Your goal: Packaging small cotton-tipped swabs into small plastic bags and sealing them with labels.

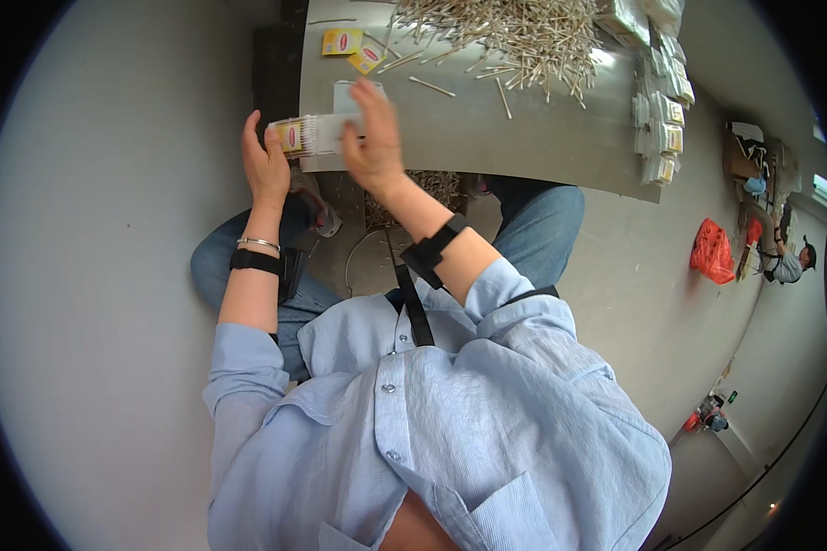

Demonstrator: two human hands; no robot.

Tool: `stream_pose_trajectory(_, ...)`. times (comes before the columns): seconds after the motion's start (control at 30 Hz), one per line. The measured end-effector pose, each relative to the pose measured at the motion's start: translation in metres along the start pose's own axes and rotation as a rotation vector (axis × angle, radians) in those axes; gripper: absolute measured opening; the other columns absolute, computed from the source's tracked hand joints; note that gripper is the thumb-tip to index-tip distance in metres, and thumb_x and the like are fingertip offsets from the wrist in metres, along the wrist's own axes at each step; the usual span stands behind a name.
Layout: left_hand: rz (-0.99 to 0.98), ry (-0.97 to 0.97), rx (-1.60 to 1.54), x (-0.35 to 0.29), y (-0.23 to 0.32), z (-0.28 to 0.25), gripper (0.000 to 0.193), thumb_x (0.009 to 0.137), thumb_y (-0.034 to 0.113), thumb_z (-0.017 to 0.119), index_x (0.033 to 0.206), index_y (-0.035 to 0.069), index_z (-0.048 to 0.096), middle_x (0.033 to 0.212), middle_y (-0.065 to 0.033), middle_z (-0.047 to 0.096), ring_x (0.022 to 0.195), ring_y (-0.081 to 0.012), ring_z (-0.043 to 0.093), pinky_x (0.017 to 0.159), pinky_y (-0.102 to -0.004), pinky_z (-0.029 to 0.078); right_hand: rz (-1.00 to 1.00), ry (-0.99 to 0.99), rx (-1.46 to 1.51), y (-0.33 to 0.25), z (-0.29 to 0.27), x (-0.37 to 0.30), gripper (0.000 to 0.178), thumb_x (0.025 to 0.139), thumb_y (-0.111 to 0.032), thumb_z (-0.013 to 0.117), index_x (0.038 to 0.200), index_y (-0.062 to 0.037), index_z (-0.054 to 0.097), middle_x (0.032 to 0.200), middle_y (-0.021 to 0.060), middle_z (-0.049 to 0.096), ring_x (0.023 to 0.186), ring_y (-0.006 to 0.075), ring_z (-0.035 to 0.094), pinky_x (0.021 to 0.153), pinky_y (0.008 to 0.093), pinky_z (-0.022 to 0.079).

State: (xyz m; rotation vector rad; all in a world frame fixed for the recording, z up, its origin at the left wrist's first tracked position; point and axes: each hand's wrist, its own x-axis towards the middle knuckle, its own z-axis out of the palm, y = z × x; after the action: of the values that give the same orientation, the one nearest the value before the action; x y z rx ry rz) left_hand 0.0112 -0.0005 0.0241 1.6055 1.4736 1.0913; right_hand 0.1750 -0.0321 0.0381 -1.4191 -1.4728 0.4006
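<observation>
A clear plastic bag of cotton swabs (314,136) with a yellow label card lies at the near left corner of the metal table. My left hand (265,165) is closed around the bag's left end, the thumb near the yellow label. My right hand (374,147), slightly blurred, is at the bag's bare right end. Its fingers stretch upward and the thumb stands apart; whether it touches the plastic is hard to see. Just beyond, a whitish flat piece (345,96) lies on the table, partly behind my right fingers.
A large heap of loose cotton swabs (515,41) covers the far middle of the table (524,138). Two yellow label cards (342,41) lie far left. Filled swab packs (666,129) line the right edge. More swabs sit below the table. A red bag (712,252) and another person (786,266) are farther right.
</observation>
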Motion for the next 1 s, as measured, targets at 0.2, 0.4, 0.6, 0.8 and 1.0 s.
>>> stream_pose_trajectory(0.2,0.459,-0.119,0.338,-0.013,0.045,0.034,0.031,0.084,0.004,0.057,0.115,0.006,0.056,0.122,-0.0123,0.056,0.118,-0.0311,0.049,0.103,-0.0411,0.037,0.465,0.438,-0.815,0.078,-0.121,0.013,0.029,0.080,-0.014,0.064,0.109,-0.0103,0.058,0.106,0.0119,0.052,0.102,0.0321,0.046,0.089,0.0427,0.037)
stream_pose_trajectory(0.4,0.541,-0.197,0.416,-0.017,0.045,0.075,0.039,0.080,0.005,0.062,0.118,0.007,0.055,0.122,-0.0105,0.053,0.119,-0.0288,0.048,0.102,-0.0406,0.038,0.304,0.206,-0.656,0.075,-0.100,0.019,0.006,0.082,-0.012,0.064,0.087,-0.0128,0.065,0.096,0.0041,0.056,0.096,0.0281,0.050,0.082,0.0416,0.040)
stream_pose_trajectory(0.6,0.491,-0.185,0.437,-0.018,0.044,0.077,0.042,0.080,0.007,0.063,0.121,0.006,0.052,0.125,-0.0118,0.052,0.121,-0.0298,0.047,0.102,-0.0400,0.038,0.075,-0.010,-0.385,0.058,-0.055,0.032,0.019,0.078,-0.008,0.065,0.096,-0.0127,0.063,0.099,0.0054,0.056,0.098,0.0280,0.050,0.082,0.0425,0.040)
stream_pose_trajectory(0.8,0.475,-0.163,0.477,-0.018,0.051,0.078,0.046,0.081,0.011,0.064,0.125,0.007,0.052,0.127,-0.0121,0.051,0.123,-0.0295,0.045,0.102,-0.0398,0.038,-0.101,0.043,-0.724,0.075,-0.044,0.091,0.034,0.082,-0.011,0.060,0.116,-0.0115,0.059,0.124,0.0085,0.053,0.115,0.0306,0.047,0.093,0.0430,0.037)
stream_pose_trajectory(1.0,0.490,-0.175,0.473,-0.019,0.045,0.077,0.036,0.082,0.008,0.062,0.119,0.007,0.059,0.126,-0.0094,0.055,0.122,-0.0272,0.048,0.104,-0.0388,0.038,-0.119,-0.067,-0.502,0.079,-0.045,0.076,0.027,0.084,-0.010,0.058,0.110,-0.0035,0.061,0.122,0.0127,0.054,0.117,0.0327,0.048,0.096,0.0443,0.040)
